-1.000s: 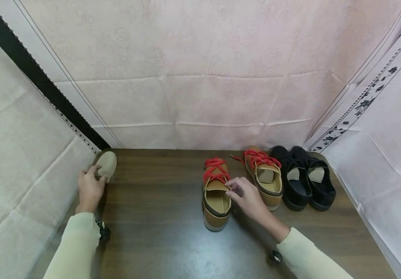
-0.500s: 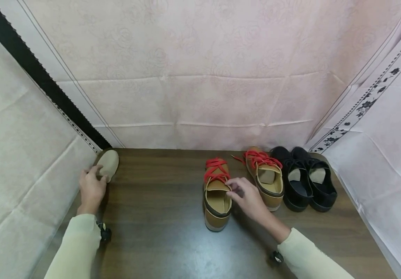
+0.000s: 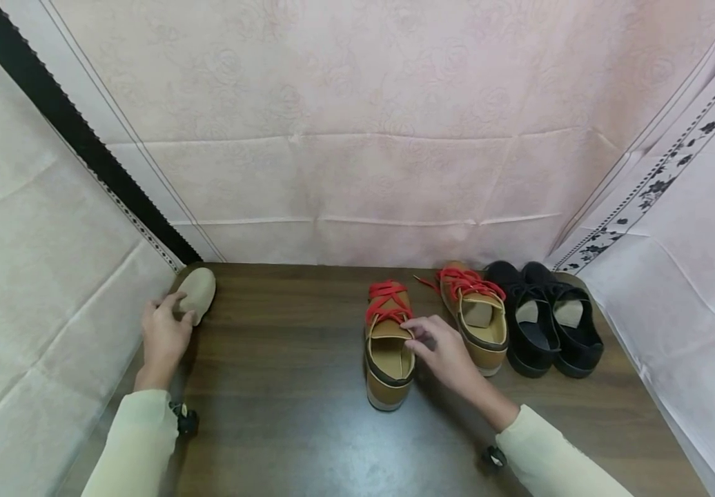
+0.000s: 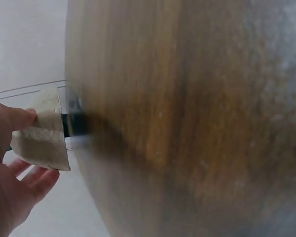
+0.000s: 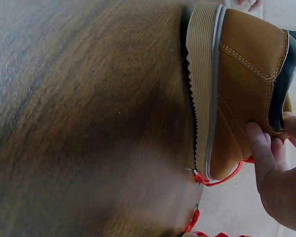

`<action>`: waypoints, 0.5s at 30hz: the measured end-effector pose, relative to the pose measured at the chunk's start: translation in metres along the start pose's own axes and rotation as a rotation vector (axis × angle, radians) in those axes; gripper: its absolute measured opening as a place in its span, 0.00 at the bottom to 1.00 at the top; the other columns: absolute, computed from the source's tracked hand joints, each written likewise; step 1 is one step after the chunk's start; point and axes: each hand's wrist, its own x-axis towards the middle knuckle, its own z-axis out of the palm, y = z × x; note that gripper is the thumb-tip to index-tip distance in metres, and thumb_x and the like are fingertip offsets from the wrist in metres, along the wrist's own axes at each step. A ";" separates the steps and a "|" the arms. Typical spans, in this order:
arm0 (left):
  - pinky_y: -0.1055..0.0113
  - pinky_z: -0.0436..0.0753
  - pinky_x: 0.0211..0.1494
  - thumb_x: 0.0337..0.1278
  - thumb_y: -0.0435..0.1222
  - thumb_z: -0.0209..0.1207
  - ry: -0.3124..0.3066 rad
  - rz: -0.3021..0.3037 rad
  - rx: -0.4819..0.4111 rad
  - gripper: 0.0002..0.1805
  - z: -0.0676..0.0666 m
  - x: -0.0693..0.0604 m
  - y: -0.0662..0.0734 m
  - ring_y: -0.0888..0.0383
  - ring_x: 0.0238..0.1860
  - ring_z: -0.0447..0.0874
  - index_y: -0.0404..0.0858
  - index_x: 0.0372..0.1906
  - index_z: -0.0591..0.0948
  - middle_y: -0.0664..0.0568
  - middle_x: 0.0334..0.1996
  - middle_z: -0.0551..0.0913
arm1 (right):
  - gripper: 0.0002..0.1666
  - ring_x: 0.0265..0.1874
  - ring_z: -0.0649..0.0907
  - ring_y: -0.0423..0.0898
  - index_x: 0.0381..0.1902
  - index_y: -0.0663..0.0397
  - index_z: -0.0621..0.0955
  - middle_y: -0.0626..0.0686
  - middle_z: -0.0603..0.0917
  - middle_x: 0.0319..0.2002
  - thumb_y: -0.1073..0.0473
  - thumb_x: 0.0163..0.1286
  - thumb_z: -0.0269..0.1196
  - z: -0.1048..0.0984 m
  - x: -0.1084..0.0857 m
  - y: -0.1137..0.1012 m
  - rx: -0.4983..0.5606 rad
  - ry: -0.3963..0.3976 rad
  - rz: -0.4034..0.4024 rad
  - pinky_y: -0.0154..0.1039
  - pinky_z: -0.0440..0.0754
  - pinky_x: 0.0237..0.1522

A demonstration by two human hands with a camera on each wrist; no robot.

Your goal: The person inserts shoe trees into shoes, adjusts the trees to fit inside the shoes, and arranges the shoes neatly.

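Note:
My left hand (image 3: 167, 336) is at the far left of the tabletop, thumb and fingers pinching a cream, moulded shoe insert (image 3: 198, 295). In the left wrist view the insert (image 4: 42, 136) looks like a stiff, hollow half-shell between thumb and fingers. Near the middle stands a tan lace-up shoe (image 3: 384, 397) with red laces, toe to the back. My right hand (image 3: 447, 355) pinches its right collar edge. The right wrist view shows fingers on the tan shoe's (image 5: 246, 64) outer side and the thumb at the rim. No insert shows inside this shoe.
A second tan shoe (image 3: 488, 359) with red laces stands to the right, a cream piece inside it. Beside it are two black lace-up shoes (image 3: 528, 359), also with cream pieces inside. Pale cloth (image 3: 357, 179) walls the back and both sides of the wooden tabletop (image 3: 283, 331).

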 end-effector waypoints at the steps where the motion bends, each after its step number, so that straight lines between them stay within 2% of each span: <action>1: 0.35 0.70 0.60 0.63 0.29 0.65 0.006 0.006 -0.002 0.23 0.000 -0.001 0.001 0.30 0.57 0.69 0.31 0.63 0.79 0.25 0.54 0.73 | 0.17 0.39 0.83 0.40 0.52 0.44 0.86 0.47 0.81 0.39 0.62 0.66 0.73 0.000 0.000 0.000 0.000 0.000 0.000 0.42 0.88 0.44; 10: 0.35 0.73 0.58 0.60 0.28 0.68 0.020 0.086 0.014 0.23 -0.004 -0.010 0.020 0.30 0.55 0.73 0.32 0.61 0.81 0.25 0.53 0.74 | 0.17 0.38 0.84 0.40 0.52 0.44 0.86 0.46 0.81 0.38 0.61 0.65 0.74 -0.001 0.000 -0.001 -0.009 -0.004 0.013 0.39 0.87 0.43; 15: 0.35 0.73 0.59 0.60 0.29 0.69 0.024 0.101 0.006 0.23 -0.005 -0.015 0.032 0.30 0.55 0.73 0.33 0.61 0.81 0.27 0.53 0.74 | 0.17 0.38 0.84 0.40 0.52 0.44 0.86 0.46 0.81 0.38 0.61 0.65 0.74 -0.001 0.000 0.000 -0.005 -0.002 0.015 0.38 0.87 0.43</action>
